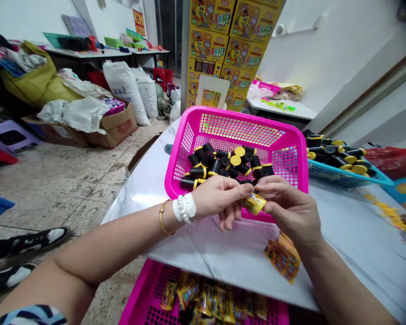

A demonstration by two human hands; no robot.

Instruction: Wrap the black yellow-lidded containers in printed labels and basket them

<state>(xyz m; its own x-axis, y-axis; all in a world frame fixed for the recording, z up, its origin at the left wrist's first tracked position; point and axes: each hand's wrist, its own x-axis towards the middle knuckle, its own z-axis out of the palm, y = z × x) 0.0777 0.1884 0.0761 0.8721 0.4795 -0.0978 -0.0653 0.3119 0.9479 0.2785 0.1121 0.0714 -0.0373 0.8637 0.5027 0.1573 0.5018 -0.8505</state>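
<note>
In front of me, over the near rim of a pink basket [299, 149], both my hands meet at a small yellow printed wrapper [255, 204]. My left hand [219, 198] closes on its upper left end with thumb and fingers. From the other side, my right hand [291, 205] pinches it between thumb and fingertips. Whether anything is inside the wrapper I cannot tell. Several black cylinders with yellow caps [214, 167] lie loose in the basket behind my hands. A small pile of flat, printed yellow-orange wrappers [284, 257] rests on the white table [345, 253] below my right hand.
Below the table edge, a second pink basket [138, 293] holds several yellow wrapped pieces [219, 302]. To the right stands a blue basket [345, 174] of black-and-yellow cylinders. Stacked yellow boxes [243, 49] rise behind. Sacks [125, 90] and cartons sit on the floor at left, near someone's shoes [27, 243].
</note>
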